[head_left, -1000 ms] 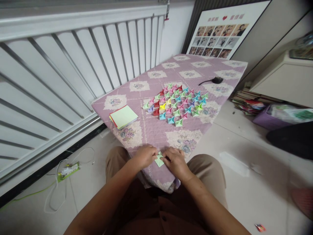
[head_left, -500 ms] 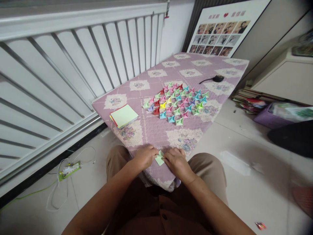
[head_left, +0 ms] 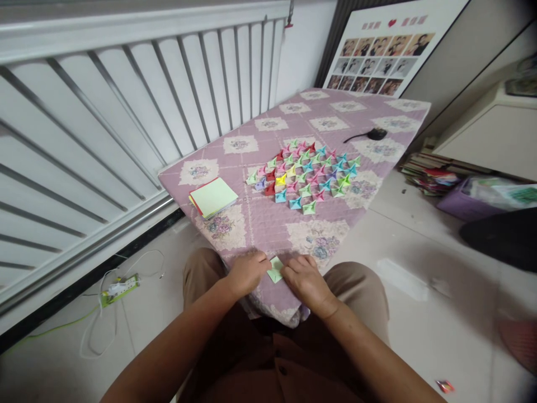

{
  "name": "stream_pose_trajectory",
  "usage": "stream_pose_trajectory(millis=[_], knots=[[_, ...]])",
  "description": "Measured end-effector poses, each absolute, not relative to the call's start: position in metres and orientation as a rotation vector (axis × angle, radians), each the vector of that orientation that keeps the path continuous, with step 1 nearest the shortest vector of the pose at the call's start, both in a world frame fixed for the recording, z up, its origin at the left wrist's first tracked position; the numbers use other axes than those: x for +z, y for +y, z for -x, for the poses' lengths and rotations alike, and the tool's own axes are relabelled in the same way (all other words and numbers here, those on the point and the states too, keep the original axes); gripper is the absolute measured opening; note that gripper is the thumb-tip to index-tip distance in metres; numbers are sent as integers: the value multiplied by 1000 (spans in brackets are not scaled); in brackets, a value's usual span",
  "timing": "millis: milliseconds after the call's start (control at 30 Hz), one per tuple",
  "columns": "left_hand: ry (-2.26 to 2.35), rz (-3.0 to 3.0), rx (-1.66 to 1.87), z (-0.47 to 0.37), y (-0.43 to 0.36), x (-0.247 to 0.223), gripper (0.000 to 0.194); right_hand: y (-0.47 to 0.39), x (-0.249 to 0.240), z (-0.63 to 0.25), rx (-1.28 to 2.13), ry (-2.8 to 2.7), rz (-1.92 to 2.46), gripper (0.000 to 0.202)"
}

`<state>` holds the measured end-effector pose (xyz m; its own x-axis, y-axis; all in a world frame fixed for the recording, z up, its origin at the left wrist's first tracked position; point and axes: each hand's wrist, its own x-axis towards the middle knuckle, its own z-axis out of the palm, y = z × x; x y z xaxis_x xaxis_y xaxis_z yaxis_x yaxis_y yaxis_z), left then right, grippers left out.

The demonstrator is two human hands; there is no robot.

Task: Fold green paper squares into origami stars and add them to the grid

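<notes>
A small pale green folded paper point(head_left: 276, 271) lies at the near corner of the cloth-covered table, creases showing on its face. My left hand point(head_left: 250, 272) grips its left edge, fingers curled together. On the opposite edge, my right hand point(head_left: 305, 281) pinches the paper with bent fingers. Beyond my hands stand rows of folded paper pieces point(head_left: 305, 188) in green, pink, red, blue and yellow. To their left is a stack of square paper sheets point(head_left: 213, 197), light green on top with red and yellow edges peeking out.
The table's purple floral cloth point(head_left: 268, 226) reaches close to my lap. A black object with a short cable point(head_left: 376, 134) lies at the far right. A white radiator point(head_left: 126, 112) runs along the left side. On the floor lies a power strip point(head_left: 120, 289) with loose cables.
Both hands keep hold of the green paper at nearly the same spot. The fingers shift only slightly along its edges, and the view moves a little.
</notes>
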<state>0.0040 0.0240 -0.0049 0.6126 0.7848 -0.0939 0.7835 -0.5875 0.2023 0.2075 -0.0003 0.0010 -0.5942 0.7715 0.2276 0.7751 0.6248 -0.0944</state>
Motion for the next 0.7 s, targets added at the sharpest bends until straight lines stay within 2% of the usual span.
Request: stream_pose_trajectory(millis=[133,700], knots=[[1341,-2640,-23,-4,21,-8,22,0,3,-209,-46,-2631,1208,23],[1177,-2868,4,3,12,-3,23,-3,-2,-214,-31,-2649,1118,16]])
